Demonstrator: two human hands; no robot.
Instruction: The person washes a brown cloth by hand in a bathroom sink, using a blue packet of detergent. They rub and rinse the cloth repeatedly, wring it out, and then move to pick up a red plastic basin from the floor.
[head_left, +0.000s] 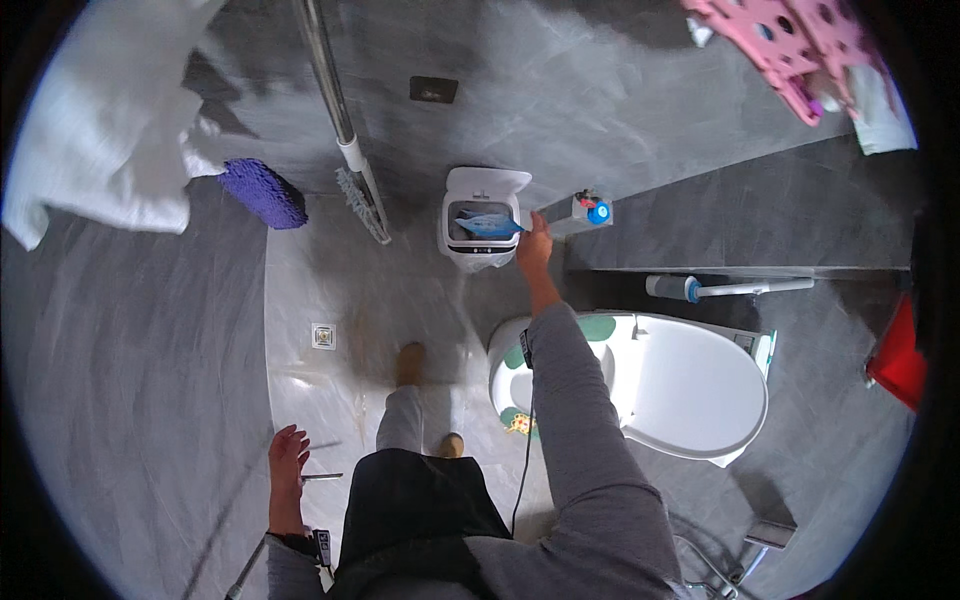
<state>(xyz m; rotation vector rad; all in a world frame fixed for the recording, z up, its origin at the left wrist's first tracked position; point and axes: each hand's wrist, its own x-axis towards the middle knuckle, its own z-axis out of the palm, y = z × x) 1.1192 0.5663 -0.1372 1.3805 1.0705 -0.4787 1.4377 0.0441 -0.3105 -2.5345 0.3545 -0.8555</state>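
My right hand reaches forward to a small white bin with its lid raised. Its fingers are closed on one end of a blue plastic packet, which lies across the bin's mouth. What is below the packet in the bin is mostly hidden. Around the bin's lower part hangs the edge of a clear bin liner. My left hand is held low at the left, near the wall, with loosely bent fingers apart and nothing in them.
The white toilet stands at the right, its lid raised. A mop leans behind the bin on the left. Beside the bin is a grey box with a blue-capped bottle. A toilet brush hangs at right; a drain lies in the floor.
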